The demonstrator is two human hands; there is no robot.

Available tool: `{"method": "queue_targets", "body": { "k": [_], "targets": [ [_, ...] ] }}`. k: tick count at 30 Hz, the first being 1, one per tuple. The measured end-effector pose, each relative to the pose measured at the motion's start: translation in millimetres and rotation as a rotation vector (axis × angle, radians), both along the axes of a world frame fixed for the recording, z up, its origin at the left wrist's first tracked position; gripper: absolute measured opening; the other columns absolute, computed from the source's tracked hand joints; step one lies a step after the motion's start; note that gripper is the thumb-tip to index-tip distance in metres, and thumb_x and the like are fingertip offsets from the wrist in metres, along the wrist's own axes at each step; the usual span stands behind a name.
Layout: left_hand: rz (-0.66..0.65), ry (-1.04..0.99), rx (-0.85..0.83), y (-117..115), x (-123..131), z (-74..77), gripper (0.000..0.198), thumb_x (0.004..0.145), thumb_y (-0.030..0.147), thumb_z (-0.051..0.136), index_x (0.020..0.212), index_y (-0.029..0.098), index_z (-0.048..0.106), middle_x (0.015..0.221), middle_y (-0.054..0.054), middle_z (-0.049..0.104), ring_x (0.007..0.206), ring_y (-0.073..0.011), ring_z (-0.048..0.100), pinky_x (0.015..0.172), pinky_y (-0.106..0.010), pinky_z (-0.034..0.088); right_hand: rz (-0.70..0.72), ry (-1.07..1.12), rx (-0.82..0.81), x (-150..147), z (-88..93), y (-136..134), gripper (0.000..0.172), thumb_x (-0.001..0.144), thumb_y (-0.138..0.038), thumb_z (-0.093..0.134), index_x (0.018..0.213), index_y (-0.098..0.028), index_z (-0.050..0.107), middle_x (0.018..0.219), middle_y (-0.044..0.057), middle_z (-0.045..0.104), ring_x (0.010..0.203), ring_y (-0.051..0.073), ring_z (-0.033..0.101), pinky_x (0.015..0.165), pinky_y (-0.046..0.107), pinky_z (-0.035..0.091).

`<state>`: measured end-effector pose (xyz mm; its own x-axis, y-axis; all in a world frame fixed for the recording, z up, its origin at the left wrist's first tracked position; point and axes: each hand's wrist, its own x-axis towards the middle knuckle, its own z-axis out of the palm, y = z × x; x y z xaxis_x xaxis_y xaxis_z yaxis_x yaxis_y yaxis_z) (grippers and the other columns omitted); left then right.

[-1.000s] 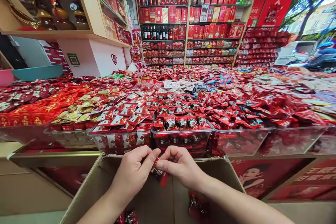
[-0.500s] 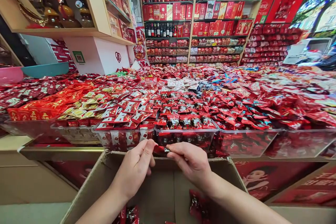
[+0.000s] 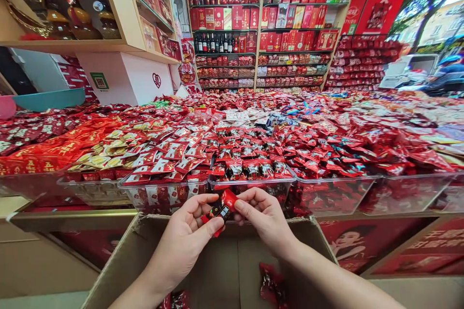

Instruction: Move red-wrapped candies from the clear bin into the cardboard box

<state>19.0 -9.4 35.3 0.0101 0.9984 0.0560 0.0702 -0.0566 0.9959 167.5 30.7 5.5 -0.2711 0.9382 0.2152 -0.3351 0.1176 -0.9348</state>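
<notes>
Both my hands pinch one small red and black candy packet (image 3: 222,210) just above the far rim of an open cardboard box (image 3: 232,270). My left hand (image 3: 188,236) grips its lower left end between thumb and fingers. My right hand (image 3: 266,219) holds its upper right end. Directly beyond the packet stands a clear plastic bin (image 3: 250,186) filled with matching red and black packets. A few more such packets (image 3: 270,282) lie inside the box.
A wide counter of clear bins (image 3: 163,190) heaped with red wrapped sweets stretches left, right and back. Shelves of red boxes and bottles (image 3: 253,24) line the far wall. A wooden shelf (image 3: 72,9) with jars hangs at upper left. A person in a blue helmet (image 3: 447,70) is outside at right.
The packet has been turned between my fingers and now faces up, showing its black label. My hands stay just above the box rim in front of the bin.
</notes>
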Motion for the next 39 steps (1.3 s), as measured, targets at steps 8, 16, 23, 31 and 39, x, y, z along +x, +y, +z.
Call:
{"method": "queue_targets", "body": {
  "k": [8,16,23,31,39],
  "targets": [
    [-0.055,0.169,0.017,1.1,-5.2,-3.3,0.029,0.074,0.030,0.057,0.102,0.023,0.053,0.076,0.003,0.062,0.077,-0.0126,0.057,0.068,-0.019,0.046,-0.009,-0.015,0.063,-1.8,-3.4,2.8,0.020,0.069,-0.034,0.061,0.072,-0.015,0.054,0.058,0.000,0.055,0.050,0.008,0.048,0.046,0.021,0.041],
    [0.004,0.578,0.222,19.0,-28.3,-14.9,0.025,0.083,0.036,0.042,0.102,0.024,0.052,0.081,0.002,0.066,0.076,-0.0144,0.060,0.071,-0.023,0.045,-0.192,-0.103,0.235,22.6,44.1,28.3,0.021,0.070,-0.036,0.057,0.079,-0.017,0.054,0.054,-0.003,0.051,0.040,0.006,0.041,0.035,0.018,0.033],
    [0.028,0.783,0.371,28.9,-28.7,-34.2,0.015,0.079,0.031,0.048,0.083,0.022,0.059,0.082,0.000,0.065,0.079,-0.0165,0.060,0.071,-0.025,0.044,-0.544,-0.391,0.374,68.4,108.3,143.5,0.013,0.074,-0.026,0.051,0.079,-0.014,0.052,0.065,0.000,0.052,0.052,0.007,0.048,0.039,0.016,0.037],
    [0.046,0.794,0.415,29.5,-29.2,-41.4,0.011,0.079,0.027,0.048,0.080,0.023,0.058,0.078,0.000,0.063,0.074,-0.0151,0.060,0.067,-0.024,0.046,-0.500,-0.753,0.182,58.2,106.2,228.0,0.014,0.080,-0.022,0.050,0.074,-0.010,0.053,0.055,-0.004,0.048,0.043,0.004,0.043,0.040,0.017,0.036],
    [0.061,0.802,0.448,27.4,-30.6,-41.8,0.011,0.079,0.025,0.048,0.081,0.023,0.059,0.078,0.000,0.063,0.074,-0.0155,0.060,0.068,-0.024,0.047,-0.388,-1.021,0.156,24.2,98.3,258.1,0.019,0.082,-0.027,0.048,0.083,-0.009,0.054,0.075,0.001,0.056,0.061,0.008,0.053,0.054,0.023,0.046]
  ]
}}
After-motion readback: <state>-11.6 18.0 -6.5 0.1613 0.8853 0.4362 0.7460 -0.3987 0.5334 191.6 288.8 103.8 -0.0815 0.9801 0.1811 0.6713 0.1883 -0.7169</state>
